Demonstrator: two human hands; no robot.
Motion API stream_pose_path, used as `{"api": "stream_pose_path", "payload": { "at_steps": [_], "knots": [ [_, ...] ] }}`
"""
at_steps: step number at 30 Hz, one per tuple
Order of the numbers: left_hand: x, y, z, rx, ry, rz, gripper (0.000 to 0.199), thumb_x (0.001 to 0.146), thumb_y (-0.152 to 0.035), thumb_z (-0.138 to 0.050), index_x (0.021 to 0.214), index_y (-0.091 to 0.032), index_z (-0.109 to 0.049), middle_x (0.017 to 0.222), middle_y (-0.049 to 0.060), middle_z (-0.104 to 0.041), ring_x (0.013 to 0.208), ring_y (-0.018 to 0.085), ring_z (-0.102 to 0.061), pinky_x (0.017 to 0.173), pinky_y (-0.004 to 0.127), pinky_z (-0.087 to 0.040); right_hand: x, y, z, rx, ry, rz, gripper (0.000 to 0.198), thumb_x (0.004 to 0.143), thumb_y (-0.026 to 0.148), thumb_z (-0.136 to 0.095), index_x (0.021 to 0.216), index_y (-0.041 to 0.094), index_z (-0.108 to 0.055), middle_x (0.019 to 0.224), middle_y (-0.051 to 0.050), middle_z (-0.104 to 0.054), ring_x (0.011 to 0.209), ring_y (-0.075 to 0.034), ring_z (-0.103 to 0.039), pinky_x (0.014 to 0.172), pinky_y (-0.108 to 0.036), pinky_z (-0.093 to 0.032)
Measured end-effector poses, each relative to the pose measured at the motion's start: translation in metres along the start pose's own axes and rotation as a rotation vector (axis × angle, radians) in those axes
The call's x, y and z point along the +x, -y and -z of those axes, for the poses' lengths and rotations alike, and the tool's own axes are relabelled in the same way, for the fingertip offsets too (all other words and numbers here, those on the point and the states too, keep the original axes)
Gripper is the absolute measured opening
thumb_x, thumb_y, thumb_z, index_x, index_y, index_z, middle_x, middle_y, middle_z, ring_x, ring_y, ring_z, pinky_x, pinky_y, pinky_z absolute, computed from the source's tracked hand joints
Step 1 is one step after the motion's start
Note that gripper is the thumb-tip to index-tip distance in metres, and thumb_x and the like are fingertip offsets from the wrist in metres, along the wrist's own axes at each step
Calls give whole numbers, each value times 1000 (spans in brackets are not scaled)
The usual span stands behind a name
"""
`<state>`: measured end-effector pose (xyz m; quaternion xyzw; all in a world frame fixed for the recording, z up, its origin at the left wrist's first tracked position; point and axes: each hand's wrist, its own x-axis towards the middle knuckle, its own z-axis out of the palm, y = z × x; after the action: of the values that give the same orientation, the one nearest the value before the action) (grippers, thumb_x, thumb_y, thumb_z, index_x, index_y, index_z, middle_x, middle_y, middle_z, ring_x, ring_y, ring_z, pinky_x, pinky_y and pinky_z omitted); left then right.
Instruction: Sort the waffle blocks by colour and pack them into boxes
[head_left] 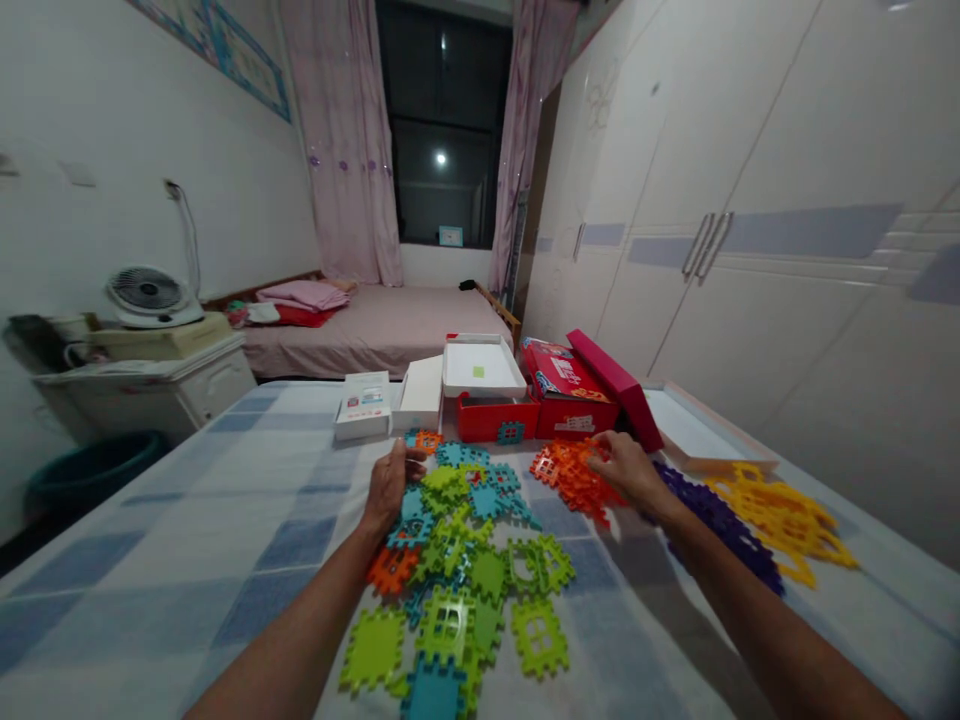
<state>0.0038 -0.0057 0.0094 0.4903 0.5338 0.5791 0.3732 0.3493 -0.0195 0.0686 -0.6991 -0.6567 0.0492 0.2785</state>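
left hand [388, 488] at left edge of mixed green and blue pieces [487, 575], some orange mixed in. right hand [631, 470] over orange pile [571, 475], grip unclear. purple pile [724, 525], yellow pile [795, 510] farther right. red box [574, 388], white box [364, 405] behind, on checked cloth [285, 540]. pink bed [420, 315], dark window [442, 190] at back; fan [150, 290] left, wardrobe [675, 150] right.

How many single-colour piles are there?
3: the orange pile by the right hand, the purple pile to its right, the yellow pile farthest right.
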Motion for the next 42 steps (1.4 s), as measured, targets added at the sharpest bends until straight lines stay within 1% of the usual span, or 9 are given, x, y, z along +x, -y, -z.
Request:
{"api": "stream_pose_path", "payload": {
  "at_steps": [4,7,10,15,19,23,27,32,42],
  "knots": [
    [2,5,-1,-13,7,10,76,71,-82,-38,70,-12,-68,60,9,-65,59,19,-62,63,33,-50,-3,22,-15,-23,-86,249,30,79,17,-48,105,15,-62,112,-13,-59,107,-26,-51,93,-40,-39],
    [3,8,-3,56,74,-29,68,70,-76,-48,79,-14,-72,76,10,-70,72,21,-64,68,32,-49,-17,56,-37,125,134,525,29,83,17,-50,108,17,-64,116,-11,-60,113,-22,-51,99,-38,-38],
    [3,8,-4,117,145,-63,55,70,-68,-57,83,-18,-75,90,9,-73,87,24,-65,76,33,-49,-35,83,-58,147,308,623,33,84,20,-54,116,17,-62,122,-12,-60,116,-23,-51,99,-40,-38],
    [4,11,-5,31,143,-19,60,73,-70,-52,78,-14,-74,83,11,-73,81,24,-67,79,35,-50,-48,94,-63,201,419,533,27,93,28,-45,105,20,-68,105,-7,-70,95,-19,-63,86,-32,-46],
    [7,16,-6,0,91,-33,65,73,-73,-48,72,-13,-72,77,12,-73,75,23,-67,75,35,-51,-30,87,-68,122,285,450,29,91,22,-47,113,15,-65,115,-10,-67,109,-21,-59,97,-33,-40],
    [9,20,-7,-26,74,-15,66,73,-75,-46,73,-13,-72,76,12,-73,73,23,-67,73,36,-51,-17,82,-77,-26,332,365,38,89,22,-49,123,10,-59,119,-15,-65,110,-24,-58,93,-34,-40],
    [9,21,-7,-29,65,-29,67,74,-74,-45,73,-13,-72,75,12,-73,73,22,-67,73,34,-52,-19,80,-73,-25,385,285,31,92,26,-42,104,14,-68,93,-8,-71,84,-18,-63,73,-27,-40],
    [7,18,-6,-33,51,-27,67,73,-75,-47,73,-12,-71,74,12,-72,72,22,-67,71,34,-53,-22,86,-68,-67,447,334,26,86,36,-53,94,16,-69,92,-8,-67,83,-19,-58,69,-26,-36],
    [10,14,1,-85,-241,-50,68,76,-74,-39,84,-12,-67,85,13,-70,74,20,-67,57,29,-52,-27,108,-74,-15,584,268,25,76,32,-64,95,16,-59,89,-3,-63,80,-16,-54,65,-25,-33]
  ]
}}
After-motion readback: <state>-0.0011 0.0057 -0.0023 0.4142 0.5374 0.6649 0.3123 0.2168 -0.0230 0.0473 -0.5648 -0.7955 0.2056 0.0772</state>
